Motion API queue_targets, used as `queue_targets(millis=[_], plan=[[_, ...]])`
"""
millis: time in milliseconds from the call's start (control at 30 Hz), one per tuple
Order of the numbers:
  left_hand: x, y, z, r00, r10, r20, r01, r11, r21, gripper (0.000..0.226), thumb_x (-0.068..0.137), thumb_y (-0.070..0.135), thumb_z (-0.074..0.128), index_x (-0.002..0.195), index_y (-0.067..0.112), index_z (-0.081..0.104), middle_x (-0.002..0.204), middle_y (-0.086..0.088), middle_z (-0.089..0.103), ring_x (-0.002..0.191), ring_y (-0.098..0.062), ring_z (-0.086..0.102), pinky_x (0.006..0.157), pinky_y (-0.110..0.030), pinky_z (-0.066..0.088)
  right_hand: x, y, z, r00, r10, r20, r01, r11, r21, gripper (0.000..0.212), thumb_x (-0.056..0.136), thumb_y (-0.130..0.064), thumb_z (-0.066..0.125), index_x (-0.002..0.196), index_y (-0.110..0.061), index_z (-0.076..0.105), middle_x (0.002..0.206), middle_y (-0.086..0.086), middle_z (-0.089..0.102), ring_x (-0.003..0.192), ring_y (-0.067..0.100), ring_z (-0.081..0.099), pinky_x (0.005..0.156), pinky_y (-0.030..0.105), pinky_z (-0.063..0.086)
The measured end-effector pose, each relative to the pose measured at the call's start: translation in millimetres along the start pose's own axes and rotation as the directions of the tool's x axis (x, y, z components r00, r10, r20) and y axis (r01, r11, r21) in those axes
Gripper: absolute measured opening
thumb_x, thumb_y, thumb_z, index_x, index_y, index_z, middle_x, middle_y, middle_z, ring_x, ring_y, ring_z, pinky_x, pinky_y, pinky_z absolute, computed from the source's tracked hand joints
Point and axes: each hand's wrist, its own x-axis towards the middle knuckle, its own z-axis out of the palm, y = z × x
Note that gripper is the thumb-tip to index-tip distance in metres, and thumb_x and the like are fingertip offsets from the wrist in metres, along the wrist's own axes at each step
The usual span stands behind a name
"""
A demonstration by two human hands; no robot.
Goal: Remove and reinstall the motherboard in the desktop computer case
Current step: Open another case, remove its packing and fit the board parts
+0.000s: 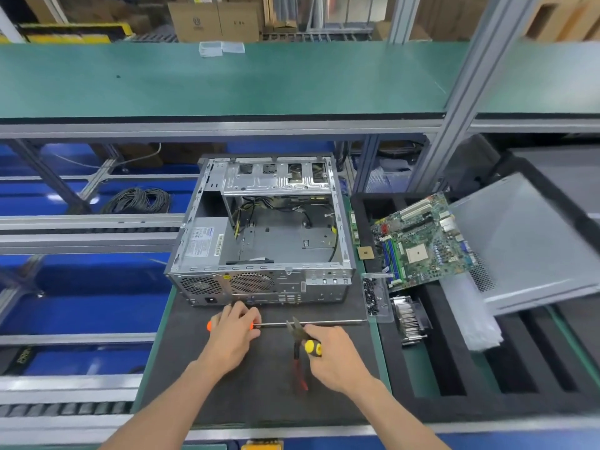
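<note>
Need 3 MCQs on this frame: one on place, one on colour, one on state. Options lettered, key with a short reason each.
1. Where is the motherboard?
A. Mounted in the case
B. On the black foam tray right of the case
C. On the green upper shelf

2. What colour is the handle of the long screwdriver under the left hand?
A. Orange
B. Blue
C. White

3. What state is the computer case in?
A. Closed with its side panel on
C. Standing upright
B. Open on top, board bay bare

Key: 1 B, the board lies tilted on the tray. 2 A, orange shows at both sides of the hand. 3 B, the bare metal floor and loose cables show inside.
</note>
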Motion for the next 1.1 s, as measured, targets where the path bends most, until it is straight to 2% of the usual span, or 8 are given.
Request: queue_targets(millis=[200, 367, 533, 667, 833, 933, 1000, 1100], plan=[[-25, 20, -16, 0.997, 0.047, -0.06, -0.063, 0.952, -0.3, 0.019, 0.098, 0.024, 0.06, 0.094, 0.04, 0.05, 0.101, 0.019, 0.049, 0.1, -0.001, 0.041, 0.088, -0.032, 0.029, -1, 1, 2, 0.997, 0.011, -0.081, -0.004, 0.996, 0.087, 0.011, 0.086, -0.015, 0.054, 0.085, -0.018, 0.064, 0.073, 0.002, 0.067, 0.07, 0.025, 0.055, 0.067, 0.041, 0.051], [-42, 46, -30, 0.988, 0.088, -0.126, -0.143, 0.822, -0.551, 0.019, 0.097, 0.015, 0.061, 0.097, 0.033, 0.057, 0.095, 0.017, 0.06, 0.092, -0.008, 0.055, 0.082, -0.022, 0.043, -2, -11, -5, 0.961, -0.021, -0.276, 0.092, 0.965, 0.245, 0.026, 0.085, -0.01, 0.055, 0.096, -0.027, 0.07, 0.069, -0.001, 0.068, 0.062, 0.022, 0.057, 0.061, 0.04, 0.05], [-39, 76, -42, 0.99, 0.08, -0.117, -0.139, 0.71, -0.691, 0.016, 0.097, 0.013, 0.059, 0.097, 0.029, 0.061, 0.084, 0.012, 0.064, 0.071, -0.003, 0.053, 0.067, -0.016, 0.041, 1, -38, -20, 0.92, 0.013, -0.393, 0.152, 0.91, 0.385, 0.054, 0.08, -0.005, 0.052, 0.128, -0.028, 0.066, 0.099, -0.014, 0.073, 0.094, 0.004, 0.067, 0.083, 0.019, 0.051], [-37, 89, -46, 0.992, 0.088, -0.088, -0.123, 0.617, -0.777, 0.011, 0.094, 0.016, 0.062, 0.097, 0.026, 0.066, 0.079, 0.01, 0.066, 0.067, -0.003, 0.053, 0.059, -0.02, 0.042, 7, -49, -30, 0.876, 0.041, -0.481, 0.142, 0.93, 0.338, 0.022, 0.088, -0.001, 0.055, 0.089, -0.021, 0.064, 0.088, -0.006, 0.067, 0.083, 0.015, 0.063, 0.073, 0.03, 0.049], [-39, 93, -52, 0.996, 0.088, -0.034, -0.076, 0.538, -0.84, 0.016, 0.081, 0.024, 0.073, 0.096, 0.019, 0.073, 0.079, 0.004, 0.069, 0.072, -0.008, 0.06, 0.069, -0.029, 0.05, 9, -56, -33, 0.904, 0.113, -0.413, 0.085, 0.898, 0.431, 0.032, 0.093, 0.0, 0.054, 0.083, -0.026, 0.07, 0.07, -0.011, 0.07, 0.058, 0.003, 0.061, 0.056, 0.017, 0.046], [-47, 88, -55, 0.995, 0.101, 0.002, -0.055, 0.555, -0.83, 0.02, 0.081, 0.016, 0.074, 0.099, 0.026, 0.076, 0.095, 0.003, 0.077, 0.09, -0.009, 0.07, 0.085, -0.029, 0.054, 4, -62, -34, 0.906, 0.046, -0.421, 0.109, 0.935, 0.337, 0.033, 0.089, -0.003, 0.056, 0.079, -0.032, 0.069, 0.065, -0.012, 0.067, 0.061, 0.005, 0.062, 0.055, 0.02, 0.047], [-56, 82, -59, 0.994, 0.11, 0.004, -0.063, 0.601, -0.796, 0.031, 0.084, 0.006, 0.071, 0.102, 0.031, 0.076, 0.101, 0.007, 0.077, 0.101, -0.009, 0.071, 0.088, -0.023, 0.055, 0, -66, -33, 0.919, 0.035, -0.393, 0.095, 0.947, 0.308, 0.033, 0.089, -0.007, 0.054, 0.075, -0.034, 0.067, 0.065, -0.008, 0.068, 0.062, 0.012, 0.065, 0.059, 0.034, 0.054], [-71, 72, -62, 0.997, 0.074, -0.009, -0.057, 0.675, -0.736, 0.026, 0.087, 0.008, 0.07, 0.096, 0.031, 0.077, 0.096, 0.013, 0.077, 0.096, -0.005, 0.071, 0.088, -0.024, 0.055, -9, -73, -30, 0.941, -0.034, -0.337, 0.107, 0.973, 0.203, 0.02, 0.083, -0.013, 0.05, 0.073, -0.022, 0.064, 0.062, 0.001, 0.066, 0.062, 0.031, 0.061, 0.061, 0.047, 0.052]])
